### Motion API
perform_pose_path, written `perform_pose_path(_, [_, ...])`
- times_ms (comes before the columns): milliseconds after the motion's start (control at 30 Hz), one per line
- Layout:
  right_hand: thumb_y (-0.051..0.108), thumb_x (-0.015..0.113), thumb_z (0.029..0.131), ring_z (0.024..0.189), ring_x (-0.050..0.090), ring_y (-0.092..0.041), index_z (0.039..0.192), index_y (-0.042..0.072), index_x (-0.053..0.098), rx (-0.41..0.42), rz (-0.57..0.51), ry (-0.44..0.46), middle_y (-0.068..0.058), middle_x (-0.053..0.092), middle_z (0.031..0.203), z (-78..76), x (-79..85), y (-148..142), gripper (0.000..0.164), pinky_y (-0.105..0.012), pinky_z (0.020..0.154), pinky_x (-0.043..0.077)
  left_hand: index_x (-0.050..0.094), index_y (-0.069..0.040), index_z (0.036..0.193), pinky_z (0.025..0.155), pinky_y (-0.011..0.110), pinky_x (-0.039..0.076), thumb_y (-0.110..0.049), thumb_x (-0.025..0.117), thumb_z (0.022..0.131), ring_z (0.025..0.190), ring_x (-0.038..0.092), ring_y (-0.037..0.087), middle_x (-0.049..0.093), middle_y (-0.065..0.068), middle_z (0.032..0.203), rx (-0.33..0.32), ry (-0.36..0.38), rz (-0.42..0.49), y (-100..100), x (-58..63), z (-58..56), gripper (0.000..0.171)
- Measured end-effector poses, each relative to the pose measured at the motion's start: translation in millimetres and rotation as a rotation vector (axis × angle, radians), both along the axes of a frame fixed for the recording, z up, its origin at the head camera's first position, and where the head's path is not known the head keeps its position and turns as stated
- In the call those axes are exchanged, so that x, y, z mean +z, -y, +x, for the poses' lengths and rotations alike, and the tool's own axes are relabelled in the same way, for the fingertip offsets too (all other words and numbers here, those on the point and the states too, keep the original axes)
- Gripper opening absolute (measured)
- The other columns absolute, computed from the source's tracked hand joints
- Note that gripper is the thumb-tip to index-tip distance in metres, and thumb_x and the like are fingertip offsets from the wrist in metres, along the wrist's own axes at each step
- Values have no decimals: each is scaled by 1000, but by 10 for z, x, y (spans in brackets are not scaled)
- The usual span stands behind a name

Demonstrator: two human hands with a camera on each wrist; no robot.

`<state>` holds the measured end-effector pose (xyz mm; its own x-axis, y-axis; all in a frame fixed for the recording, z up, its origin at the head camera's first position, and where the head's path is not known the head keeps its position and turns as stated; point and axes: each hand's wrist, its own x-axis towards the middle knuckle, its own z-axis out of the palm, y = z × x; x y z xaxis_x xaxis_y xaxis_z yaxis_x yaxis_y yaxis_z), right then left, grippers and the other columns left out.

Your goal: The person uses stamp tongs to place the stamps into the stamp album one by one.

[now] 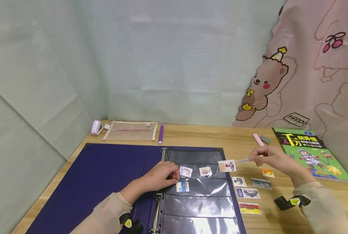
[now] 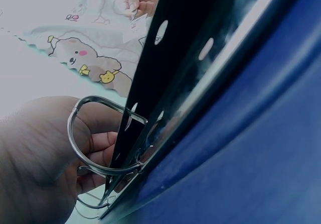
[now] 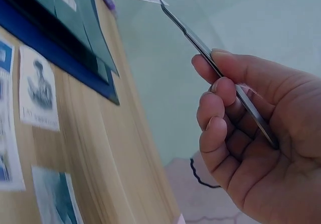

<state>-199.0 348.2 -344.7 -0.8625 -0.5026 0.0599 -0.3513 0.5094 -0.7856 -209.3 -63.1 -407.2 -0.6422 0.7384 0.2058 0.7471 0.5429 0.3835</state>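
My right hand (image 1: 268, 159) pinches metal tweezers (image 3: 198, 42), whose tips hold a postage stamp (image 1: 227, 166) above the right edge of the black pocket page (image 1: 200, 206). My left hand (image 1: 159, 177) rests on that page beside the binder rings (image 2: 75, 138), fingers bent; its fingertips are partly hidden. Close to them are one stamp (image 1: 186, 171) and a blue one (image 1: 182, 186); another stamp (image 1: 205, 171) lies to their right on the page. The page belongs to an open dark blue binder (image 1: 103, 182).
Several loose stamps (image 1: 248, 193) lie on the wooden table right of the binder. A green book (image 1: 317, 156), pink and grey bars (image 1: 258, 139), a purple pen (image 1: 161, 133), a mesh pouch (image 1: 130, 131) and a small white stapler (image 1: 96, 127) are along the back.
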Motion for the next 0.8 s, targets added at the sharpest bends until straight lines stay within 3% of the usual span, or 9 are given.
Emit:
perform_pose_path(133, [14,51,90,64,51,-13,86,5,61,-13,-2,8,2,52,68,-20,-17,111,13,-27,62,45,54,-26,76,82,29,35,-21,66,79,72,44,-1,49,-16,72,1,-2,1,3,-8,-8,13])
perform_pose_path(367, [14,51,91,66,52,-13,88,-6,57,22,-46,63,4,52,70,-64,-74,298,21,-28,65,46,54,-26,76,82,29,35,-23,67,78,73,44,-1,50,-15,73,0,-2,7,2,-13,-5,14])
perform_pose_path(600, [14,53,89,66,52,-6,85,-6,57,37,-64,41,7,52,68,-91,-162,458,21,-27,63,46,54,-25,76,82,29,35,-27,67,78,73,44,0,51,-14,73,7,17,4,3,12,4,14])
perform_pose_path(800, [13,53,89,64,50,-7,88,-9,57,59,-100,75,8,51,67,-103,-226,563,23,-29,61,47,54,-25,76,80,28,34,-27,67,79,71,44,0,51,-14,73,10,5,11,2,13,13,13])
